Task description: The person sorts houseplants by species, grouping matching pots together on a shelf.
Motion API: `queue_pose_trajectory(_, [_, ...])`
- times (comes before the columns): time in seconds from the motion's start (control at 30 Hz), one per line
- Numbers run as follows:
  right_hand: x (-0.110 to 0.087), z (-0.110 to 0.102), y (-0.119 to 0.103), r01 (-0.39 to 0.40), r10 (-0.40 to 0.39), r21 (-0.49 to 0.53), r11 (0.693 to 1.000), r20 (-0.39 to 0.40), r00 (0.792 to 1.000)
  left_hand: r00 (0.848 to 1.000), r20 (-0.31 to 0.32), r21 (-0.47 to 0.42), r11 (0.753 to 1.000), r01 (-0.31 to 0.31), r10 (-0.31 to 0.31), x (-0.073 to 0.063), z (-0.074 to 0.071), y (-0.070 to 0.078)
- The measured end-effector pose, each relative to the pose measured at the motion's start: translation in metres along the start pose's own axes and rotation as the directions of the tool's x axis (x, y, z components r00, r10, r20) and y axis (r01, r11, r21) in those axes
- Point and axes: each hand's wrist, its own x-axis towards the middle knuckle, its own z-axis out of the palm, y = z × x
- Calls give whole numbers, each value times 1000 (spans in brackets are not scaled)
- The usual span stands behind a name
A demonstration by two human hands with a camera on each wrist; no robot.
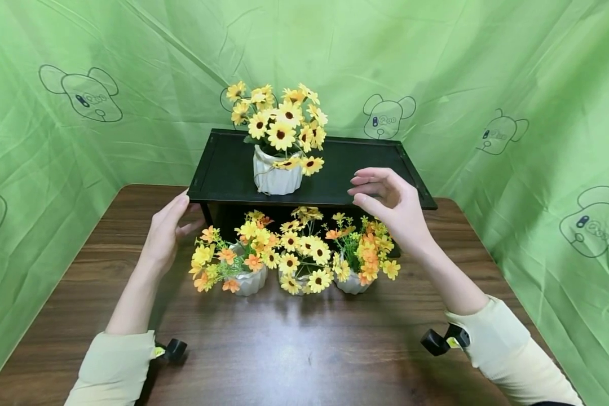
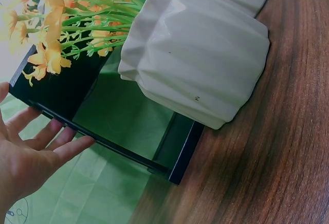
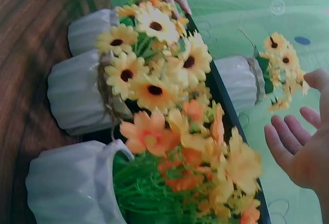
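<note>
A black shelf (image 1: 355, 163) stands on the table, with a white pot of yellow daisies (image 1: 277, 175) on its top, left of centre. At the shelf's left end is my left hand (image 1: 166, 231); in the left wrist view its fairly straight fingers (image 2: 72, 148) touch the black side bar (image 2: 123, 150). My right hand (image 1: 393, 206) hovers by the shelf's front right edge with fingers loosely bent and nothing in them. Before the shelf stand a left pot of orange and yellow flowers (image 1: 251, 282), a middle pot of daisies (image 1: 304, 254) and a right pot of orange flowers (image 1: 352, 282).
The brown wooden table (image 1: 294, 349) carries the shelf and the front row of pots. Green cloth (image 1: 467, 67) with printed bear heads hangs behind and on both sides. A small black camera (image 1: 175, 349) is strapped at the left sleeve, another camera (image 1: 435, 342) at the right sleeve.
</note>
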Motion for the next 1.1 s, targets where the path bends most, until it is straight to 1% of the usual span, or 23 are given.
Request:
queue_pose_trajectory(0.1, [-5,7,-1,4,-5,-38,999,-7,1000,1000,2,-1,1000,-1,1,0,0,0])
queue_pose_trajectory(0.2, [-9,14,-1,20,-19,-35,999,13,1000,1000,3,1,1000,-2,2,0,1,1])
queue_pose_trajectory(0.33, [-16,24,-2,49,-48,-15,999,67,997,1000,3,0,1000,-2,2,1,1,1])
queue_pose_trajectory(0.47, [-23,35,-5,61,-60,-4,998,125,990,1000,5,-3,1000,-1,1,0,0,0])
queue_pose_trajectory(0.6, [-31,45,-9,76,-78,18,997,207,975,1000,5,-9,1000,0,0,0,0,0])
queue_pose_trajectory(0.73, [-37,55,-13,91,-102,48,995,302,948,1000,5,-17,1000,0,0,1,-1,-1])
queue_pose_trajectory(0.83, [-41,61,-16,95,-115,71,993,379,918,1000,3,-19,1000,2,-2,1,-1,-1])
queue_pose_trajectory(0.87, [-42,62,-16,98,-122,80,992,407,905,1000,1,-20,1000,3,-3,1,-1,-1])
queue_pose_trajectory(0.97, [-46,68,-16,108,-145,104,989,493,858,1000,-1,-18,1000,7,-7,1,-1,-2])
queue_pose_trajectory(1.07, [-51,74,-15,92,-132,99,991,564,815,1000,-2,-15,1000,9,-9,1,-1,-2])
queue_pose_trajectory(1.1, [-52,76,-15,74,-115,93,993,583,804,1000,-2,-14,1000,10,-10,1,-1,-2])
